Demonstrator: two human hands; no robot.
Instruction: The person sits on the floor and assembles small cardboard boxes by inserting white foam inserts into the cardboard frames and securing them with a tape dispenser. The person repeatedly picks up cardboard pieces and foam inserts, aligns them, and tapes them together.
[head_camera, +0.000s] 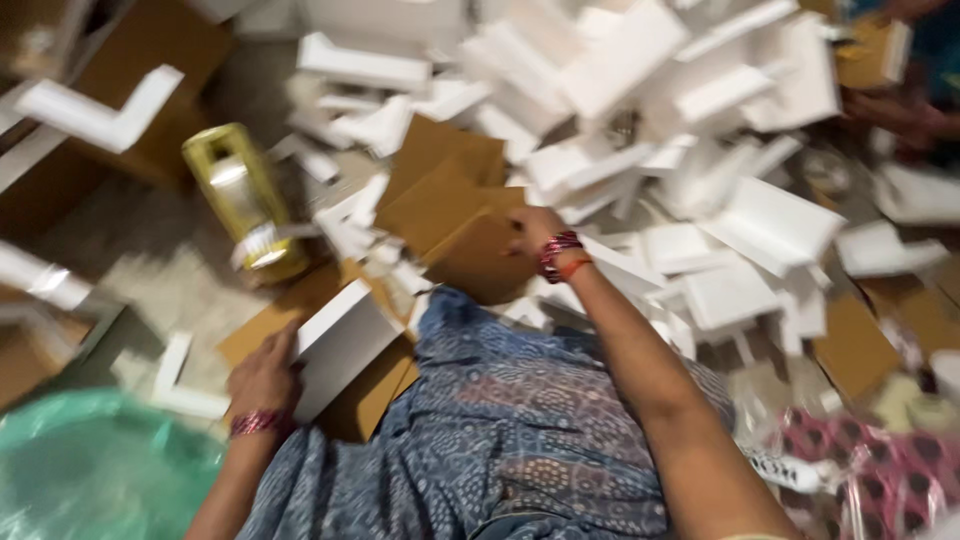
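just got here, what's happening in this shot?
A person sits on the floor amid a heap of white foam pieces. The left hand grips a white foam block; the right hand reaches to brown cardboard pieces ahead. A yellow roll lies at left. The picture is blurred.
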